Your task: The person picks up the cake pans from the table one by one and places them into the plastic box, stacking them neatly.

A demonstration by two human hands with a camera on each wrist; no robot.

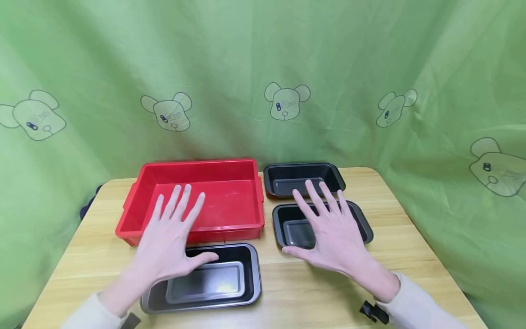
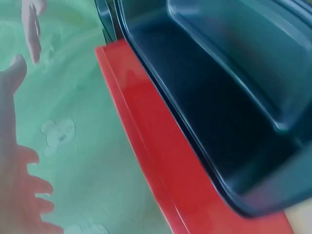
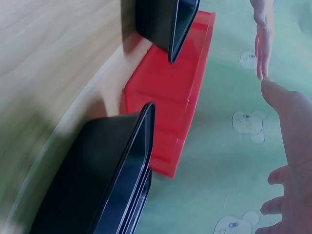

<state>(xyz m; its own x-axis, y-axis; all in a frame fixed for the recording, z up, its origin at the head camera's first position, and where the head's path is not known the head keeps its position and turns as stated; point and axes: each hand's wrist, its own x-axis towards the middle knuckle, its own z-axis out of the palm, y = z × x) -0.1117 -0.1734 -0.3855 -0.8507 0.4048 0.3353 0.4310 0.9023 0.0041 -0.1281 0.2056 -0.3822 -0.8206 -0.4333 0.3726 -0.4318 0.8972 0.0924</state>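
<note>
Left hand (image 1: 166, 246) and right hand (image 1: 334, 237) splayed wide, empty, over worktop's (image 1: 287, 292) near pan (image 1: 205, 283) (8 o'clock) and right pan (image 1: 297, 232) (2 o'clock). Judged pre-contact; gripping would require lowering.

Lit brightly and diffusely in the head view, with pale glare on the nearest dark loaf pan (image 1: 209, 281) and a soft shadow below the right hand (image 1: 334, 240) on the wood-grain tabletop (image 1: 291, 288); hazier and cooler-toned in both wrist views, and softly blurred in the left.
</note>
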